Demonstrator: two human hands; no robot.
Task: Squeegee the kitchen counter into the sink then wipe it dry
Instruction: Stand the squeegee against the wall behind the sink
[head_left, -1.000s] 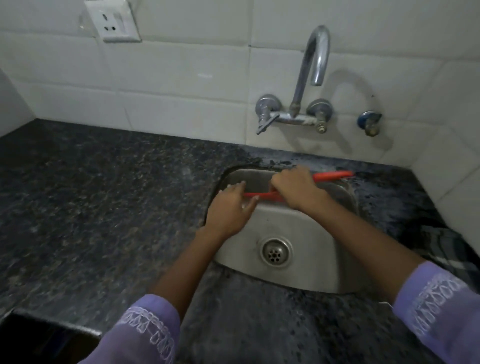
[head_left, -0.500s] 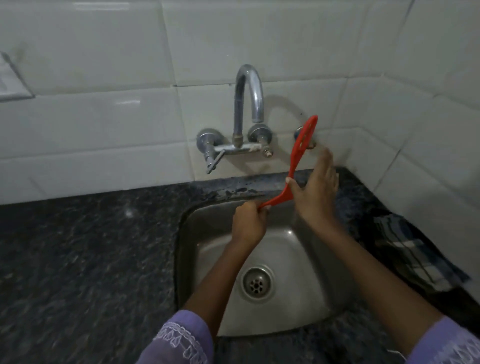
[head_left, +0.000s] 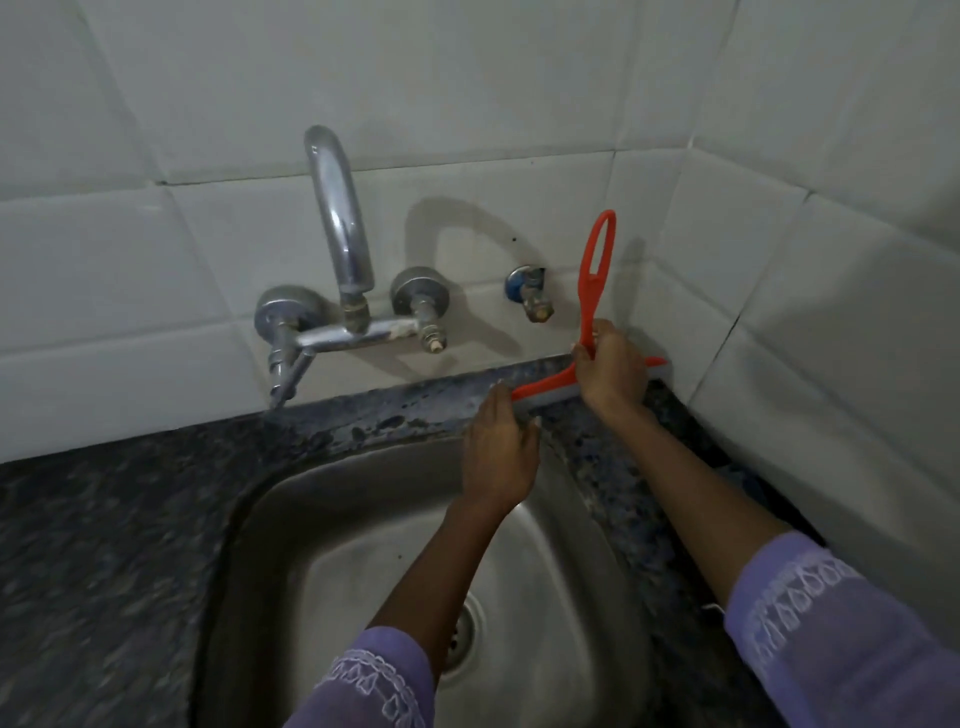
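Note:
A red squeegee (head_left: 592, 280) stands with its looped handle upright and its grey-edged blade lying on the dark granite counter (head_left: 104, 545), on the strip behind the steel sink (head_left: 545, 597), near the right corner of the tiled wall. My right hand (head_left: 613, 371) grips the base of the handle. My left hand (head_left: 498, 452) holds the left end of the blade with its fingers curled over it, just above the sink's back rim. The blade's middle is hidden behind my right hand.
A chrome wall tap (head_left: 340, 244) arches over the sink's back left, with a small blue-capped valve (head_left: 530, 291) to its right. White tiled walls close in behind and on the right. The drain (head_left: 462, 634) shows between my forearms.
The squeegee went from over the sink to the back right counter strip, with its blade set down there. My right hand moved from open beside the handle to gripping it. The view shifted right and closer.

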